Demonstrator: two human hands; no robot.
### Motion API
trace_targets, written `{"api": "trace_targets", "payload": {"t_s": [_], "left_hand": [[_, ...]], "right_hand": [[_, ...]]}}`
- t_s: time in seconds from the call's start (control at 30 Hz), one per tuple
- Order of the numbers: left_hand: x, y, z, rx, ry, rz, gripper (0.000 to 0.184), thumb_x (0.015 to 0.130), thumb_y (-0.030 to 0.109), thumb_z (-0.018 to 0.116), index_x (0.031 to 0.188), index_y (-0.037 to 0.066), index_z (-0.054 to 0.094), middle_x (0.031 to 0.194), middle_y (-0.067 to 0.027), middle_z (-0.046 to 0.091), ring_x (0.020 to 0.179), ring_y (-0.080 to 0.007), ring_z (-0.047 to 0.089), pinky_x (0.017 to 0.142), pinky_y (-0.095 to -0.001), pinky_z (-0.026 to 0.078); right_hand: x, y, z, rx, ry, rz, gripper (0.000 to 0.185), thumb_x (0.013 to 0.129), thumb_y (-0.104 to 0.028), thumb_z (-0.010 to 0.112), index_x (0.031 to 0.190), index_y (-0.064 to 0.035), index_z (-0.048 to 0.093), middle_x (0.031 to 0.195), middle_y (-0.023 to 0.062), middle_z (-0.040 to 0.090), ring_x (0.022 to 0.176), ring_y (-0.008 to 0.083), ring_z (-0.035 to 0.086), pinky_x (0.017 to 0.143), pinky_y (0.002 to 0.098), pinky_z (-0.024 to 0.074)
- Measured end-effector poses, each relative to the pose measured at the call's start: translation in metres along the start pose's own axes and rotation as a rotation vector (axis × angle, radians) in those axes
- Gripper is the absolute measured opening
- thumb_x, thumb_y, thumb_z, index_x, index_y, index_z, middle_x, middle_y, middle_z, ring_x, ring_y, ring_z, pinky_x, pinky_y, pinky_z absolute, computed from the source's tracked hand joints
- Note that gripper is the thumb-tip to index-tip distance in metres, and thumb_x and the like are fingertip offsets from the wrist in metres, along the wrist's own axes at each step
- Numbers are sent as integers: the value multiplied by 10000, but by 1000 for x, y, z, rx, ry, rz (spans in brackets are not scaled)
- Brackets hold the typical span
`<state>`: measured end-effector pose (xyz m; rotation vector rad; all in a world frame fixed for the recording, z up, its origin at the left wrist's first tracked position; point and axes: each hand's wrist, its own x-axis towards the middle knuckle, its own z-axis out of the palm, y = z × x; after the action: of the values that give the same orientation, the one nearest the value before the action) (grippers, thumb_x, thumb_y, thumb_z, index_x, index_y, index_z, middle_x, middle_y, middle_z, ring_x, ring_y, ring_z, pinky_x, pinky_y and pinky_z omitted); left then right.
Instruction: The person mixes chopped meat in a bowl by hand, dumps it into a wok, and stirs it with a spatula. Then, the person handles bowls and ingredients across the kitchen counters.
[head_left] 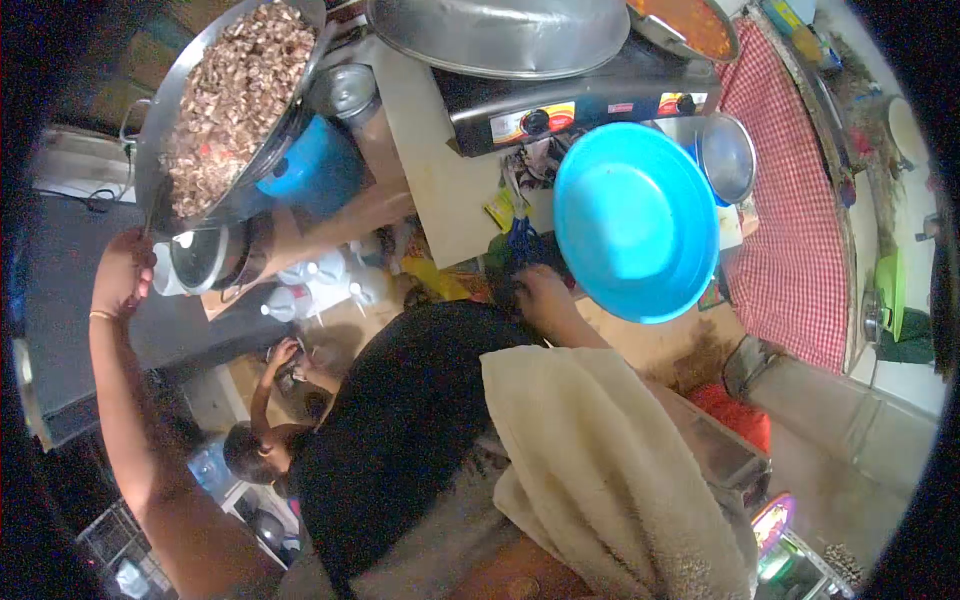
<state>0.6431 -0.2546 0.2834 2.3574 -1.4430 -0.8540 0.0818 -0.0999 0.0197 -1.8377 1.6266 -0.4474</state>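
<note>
My left hand is closed at the lower edge of a large metal pan, which is tilted and full of chopped brownish pieces. Near my body, my right hand has its fingers bent around something dark that I cannot make out. Just above that hand are blue handles and a small yellow packet. A bright blue basin stands to the right of it.
A black stove carries a domed metal lid and a pan of orange-red food. A metal bowl is beside the basin. Plastic bottles stand below the counter. Another person is at the lower left.
</note>
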Motion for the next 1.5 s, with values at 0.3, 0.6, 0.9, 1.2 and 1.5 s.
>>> {"api": "trace_targets", "payload": {"t_s": [0.3,0.6,0.9,1.2,1.5], "left_hand": [[-79,52,6,8,95,18,167,926,189,523,987,40,570,599,23,467,421,-32,407,309,-202,292],[-93,25,9,474,429,293,405,868,115,529,1245,-30,539,961,-252,658,788,-364,660,721,-407,514],[-29,2,-1,585,396,173,205,794,79,577,962,-23,635,933,-258,653,892,-427,626,793,-468,515],[38,2,-15,1119,-14,346,275,733,121,667,991,29,694,895,-181,685,857,-339,668,768,-409,535],[-17,23,-20,-453,-434,-161,176,916,146,556,776,54,503,563,22,438,411,-59,386,323,-213,286]], "right_hand": [[21,-2,25,-346,250,-80,216,774,-60,552,965,-19,645,1065,214,603,1064,371,540,870,490,448],[228,9,-20,-1213,-66,219,242,862,-226,538,1020,-155,706,1060,69,682,968,251,622,787,420,466],[216,14,-60,-875,-11,53,240,854,-241,542,942,-100,716,938,81,718,821,267,692,617,396,522],[166,-158,-135,1514,-225,283,245,837,-210,520,1049,-105,581,968,75,641,837,254,606,679,516,492],[242,-260,-105,1415,-214,11,226,947,-230,491,1143,-120,522,1012,71,611,902,241,596,799,523,526]]}}
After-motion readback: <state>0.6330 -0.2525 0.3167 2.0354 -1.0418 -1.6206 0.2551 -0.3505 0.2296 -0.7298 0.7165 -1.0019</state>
